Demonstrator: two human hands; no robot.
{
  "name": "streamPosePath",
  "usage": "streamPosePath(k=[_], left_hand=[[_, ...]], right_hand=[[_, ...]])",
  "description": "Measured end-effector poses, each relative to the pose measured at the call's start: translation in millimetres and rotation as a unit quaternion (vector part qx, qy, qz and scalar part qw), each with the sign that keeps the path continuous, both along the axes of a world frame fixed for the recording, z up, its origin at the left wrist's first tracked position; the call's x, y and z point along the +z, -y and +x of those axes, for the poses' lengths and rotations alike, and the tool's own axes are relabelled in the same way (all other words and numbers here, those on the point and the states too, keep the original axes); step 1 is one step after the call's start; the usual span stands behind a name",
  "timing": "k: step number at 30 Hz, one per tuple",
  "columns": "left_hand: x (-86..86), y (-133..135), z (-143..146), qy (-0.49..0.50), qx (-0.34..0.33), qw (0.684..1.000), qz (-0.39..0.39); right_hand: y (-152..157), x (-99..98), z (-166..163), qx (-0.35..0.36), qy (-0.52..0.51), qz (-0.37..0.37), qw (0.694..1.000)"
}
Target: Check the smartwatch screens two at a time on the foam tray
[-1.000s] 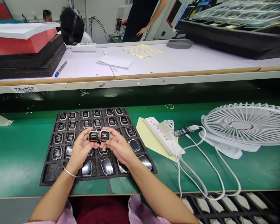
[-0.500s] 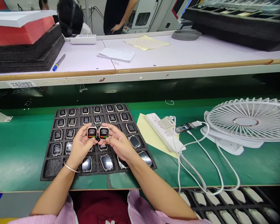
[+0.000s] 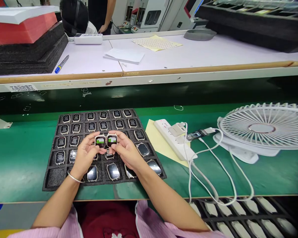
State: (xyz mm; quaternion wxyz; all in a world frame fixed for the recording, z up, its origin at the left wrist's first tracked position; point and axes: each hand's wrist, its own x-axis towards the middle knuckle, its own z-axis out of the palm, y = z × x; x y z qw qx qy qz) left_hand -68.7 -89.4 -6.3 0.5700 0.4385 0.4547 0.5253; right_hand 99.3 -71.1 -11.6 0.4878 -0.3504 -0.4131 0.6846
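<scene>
My left hand [image 3: 86,150] grips a strapless smartwatch [image 3: 100,141] by its edges, its lit screen showing green. In my right hand [image 3: 126,148] is a second smartwatch [image 3: 112,140], also lit with a green area on the screen. The two watches are side by side, nearly touching, above a black foam tray [image 3: 55,178]. Rows of similar watch bodies sit in the tray's compartments, many with white text on dark screens. Nearer ones, such as this dark-screened watch [image 3: 113,171], show only reflections. My hands hide part of the tray's middle.
Right of the tray, a white power strip [image 3: 172,138] with chargers and cables lies on yellow paper [image 3: 152,130]. A white fan [image 3: 262,129] stands farther right. A raised shelf [image 3: 164,59] crosses behind, holding foam stacks [image 3: 27,59] and a pen [image 3: 62,64]. Another person [image 3: 99,16] stands beyond.
Both watch screens have changed from text with a red-and-green bar to a green display. My hands have tilted the watches slightly and moved them a little right. The standing person has shifted left.
</scene>
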Motion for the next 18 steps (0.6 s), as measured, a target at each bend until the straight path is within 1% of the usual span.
streamPosePath(k=[9, 18], left_hand=[[1.5, 0.3, 1.7, -0.018, 0.004, 1.000, -0.012], [-0.9, -2.1, -0.7, 0.021, 0.004, 1.000, -0.022]], right_hand=[[-1.7, -2.6, -2.4, -0.014, 0.022, -0.001, 1.000], [-1.8, -4.4, -3.2, -0.018, 0.029, 0.003, 0.999]])
